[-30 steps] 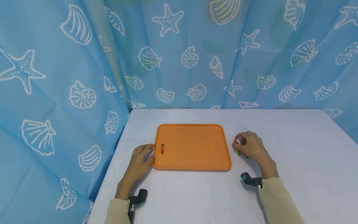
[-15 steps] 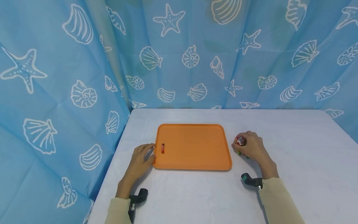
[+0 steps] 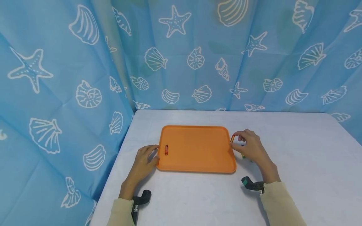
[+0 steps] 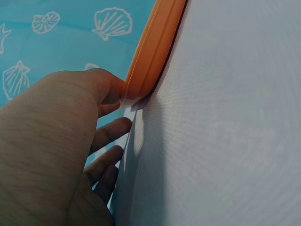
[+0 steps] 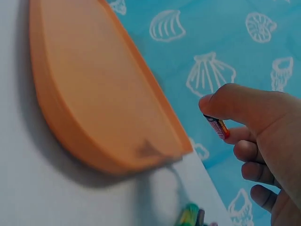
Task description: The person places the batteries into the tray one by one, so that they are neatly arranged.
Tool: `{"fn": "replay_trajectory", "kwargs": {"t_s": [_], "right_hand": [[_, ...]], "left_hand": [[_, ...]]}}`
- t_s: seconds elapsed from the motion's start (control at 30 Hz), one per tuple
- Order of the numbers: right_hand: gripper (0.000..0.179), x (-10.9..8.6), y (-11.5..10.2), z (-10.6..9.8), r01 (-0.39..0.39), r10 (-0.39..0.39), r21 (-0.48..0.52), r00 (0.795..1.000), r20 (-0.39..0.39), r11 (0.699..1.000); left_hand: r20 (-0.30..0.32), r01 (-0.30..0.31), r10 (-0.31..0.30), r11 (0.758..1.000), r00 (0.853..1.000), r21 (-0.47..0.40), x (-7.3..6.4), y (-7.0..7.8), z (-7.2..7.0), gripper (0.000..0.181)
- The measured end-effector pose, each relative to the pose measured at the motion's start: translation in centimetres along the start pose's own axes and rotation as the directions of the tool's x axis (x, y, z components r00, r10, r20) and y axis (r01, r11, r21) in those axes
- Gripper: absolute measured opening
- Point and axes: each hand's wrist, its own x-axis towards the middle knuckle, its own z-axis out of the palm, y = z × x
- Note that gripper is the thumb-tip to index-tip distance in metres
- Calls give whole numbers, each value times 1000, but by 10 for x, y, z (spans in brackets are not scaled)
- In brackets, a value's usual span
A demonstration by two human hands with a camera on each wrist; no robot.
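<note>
My right hand [image 3: 251, 147] pinches a small red battery [image 5: 217, 127] between thumb and index finger, at the right rim of an orange tray [image 3: 198, 150]. The other fingers of that hand curl loosely below, as the right wrist view shows. Inside the tray, near its left side, lies another red battery [image 3: 166, 150]. At the tray's left rim my left hand [image 3: 144, 163] touches with thumb and fingertips, its remaining fingers relaxed. Partly hidden beneath the right hand, several small pieces lie on the table, a green and yellow battery [image 5: 189, 215] among them.
A white cloth [image 3: 192, 197] covers the table. Behind it and along the left hangs a blue curtain [image 3: 175, 62] printed with shells and starfish. Black wrist camera mounts [image 3: 142, 197] jut inward from both forearms.
My right hand has lifted a red battery from the small pile and carried it left to the tray's rim. The left hand keeps its place on the tray; the head view shifts slightly.
</note>
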Motion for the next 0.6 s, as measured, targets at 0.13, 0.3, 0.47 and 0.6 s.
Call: {"fn": "replay_trajectory", "kwargs": {"t_s": [0.13,0.3,0.47,0.6], "right_hand": [[42,0,-15,4,23,-24,33,1000,14,999],[42,2,-30,11,87,-88,44,996,14,995],[41,3,-38,20,137,-139,64,990,27,988],[43,2,-45,27,142,-146,80,988,44,987]], "left_hand": [[-2,-6,6,1000,1000,2,0,0,0,46],[-10,-12,12,1000,1000,6,0,-1,1,46],[-7,-15,15,1000,1000,4,0,-2,1,46],[-5,-17,17,1000,1000,12,1,-2,0,46]]}}
